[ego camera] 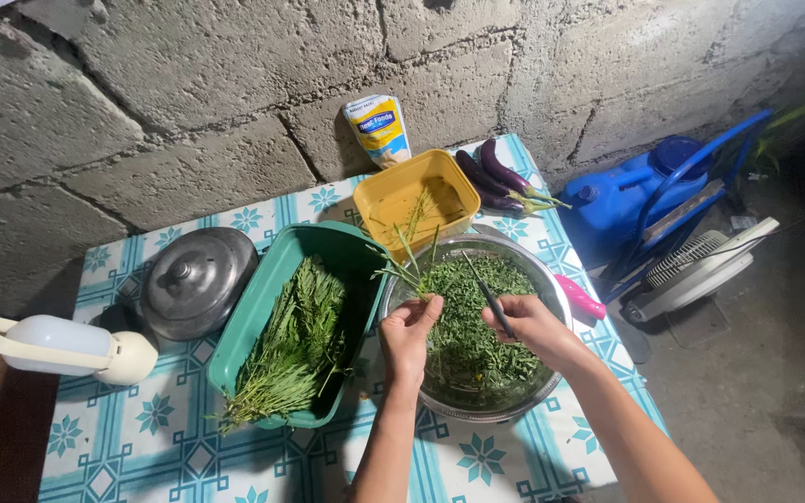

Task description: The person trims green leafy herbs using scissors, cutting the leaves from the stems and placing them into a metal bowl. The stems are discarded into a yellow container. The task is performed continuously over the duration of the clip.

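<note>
Two hands over steel bowl [552,279], green tub [267,279] beside (leafy), lid [196,282]

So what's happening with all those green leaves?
A person is working over a round metal bowl full of small plucked green leaves. The left hand pinches a leafy green sprig at the bowl's edge, and the right hand holds a thin dark stem above the leaves. Beside the bowl, a green plastic tub holds a bundle of whole leafy stalks. A yellow square container sits behind, nearly empty.
</note>
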